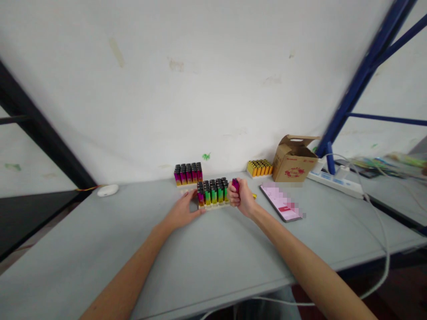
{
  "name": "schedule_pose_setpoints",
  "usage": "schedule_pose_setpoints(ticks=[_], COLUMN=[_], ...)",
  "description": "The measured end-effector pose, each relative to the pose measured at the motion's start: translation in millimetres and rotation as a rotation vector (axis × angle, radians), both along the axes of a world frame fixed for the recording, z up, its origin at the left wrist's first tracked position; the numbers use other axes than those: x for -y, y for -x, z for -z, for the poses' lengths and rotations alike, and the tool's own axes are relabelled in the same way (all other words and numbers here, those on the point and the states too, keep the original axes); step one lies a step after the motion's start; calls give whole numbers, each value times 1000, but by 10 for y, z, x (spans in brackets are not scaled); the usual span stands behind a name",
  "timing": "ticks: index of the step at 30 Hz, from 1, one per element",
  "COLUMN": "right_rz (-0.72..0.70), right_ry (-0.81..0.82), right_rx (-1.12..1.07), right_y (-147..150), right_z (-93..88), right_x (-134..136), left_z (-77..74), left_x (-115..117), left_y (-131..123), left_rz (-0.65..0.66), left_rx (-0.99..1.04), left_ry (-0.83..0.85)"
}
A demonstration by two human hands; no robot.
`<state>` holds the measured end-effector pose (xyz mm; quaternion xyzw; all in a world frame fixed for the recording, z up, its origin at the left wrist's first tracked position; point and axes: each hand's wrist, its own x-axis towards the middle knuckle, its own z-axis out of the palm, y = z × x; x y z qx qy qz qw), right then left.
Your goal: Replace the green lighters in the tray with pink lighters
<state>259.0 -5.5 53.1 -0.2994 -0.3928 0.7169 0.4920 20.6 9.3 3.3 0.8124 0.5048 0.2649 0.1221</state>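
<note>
A pale tray (213, 206) stands mid-table, filled with rows of upright lighters (213, 194), mostly green and yellow with black tops and some purple. My left hand (184, 209) rests at the tray's left end, thumb along the front edge and fingers behind, gripping it. Just right of the tray, my right hand (244, 198) is closed round a purple lighter (236, 184), whose upper part shows above the fist. A small yellow end (254, 196) pokes out behind that hand; what it belongs to is hidden.
Behind stand more purple-yellow lighters (188, 174) and a block of yellow-orange cylinders (260, 168). Rightward are an open cardboard box (295, 160), a phone (280, 202), and a power strip (335, 180) with a white cable (380, 222). A white case (107, 190) lies far left.
</note>
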Motion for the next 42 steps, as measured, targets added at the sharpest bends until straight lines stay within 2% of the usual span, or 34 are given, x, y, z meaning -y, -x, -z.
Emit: schedule_pose_setpoints(ticks=[9, 22, 27, 29, 32, 36, 39, 42], right_rz=[-83, -105, -92, -24, 161, 356, 382, 359], right_ry=[-14, 3, -45, -107, -272, -638, -865, -971], right_rx=[10, -36, -57, -20, 130, 469, 701, 823], right_y=[65, 69, 41, 9, -63, -134, -85, 49], right_z=[48, 29, 0, -3, -4, -6, 32, 122], right_x=[45, 80, 92, 73, 34, 40, 98, 149], left_z=[-2, 0, -13, -19, -17, 31, 81, 102], left_x=[-3, 4, 3, 5, 4, -19, -50, -72], left_y=[-7, -10, -14, -9, -1, 22, 56, 90], left_rz=[33, 12, 4, 0, 1, 26, 37, 40], left_rx=[22, -4, -9, -10, -17, -24, -29, -56], left_ry=[-11, -12, -2, 5, 19, 3, -62, -98])
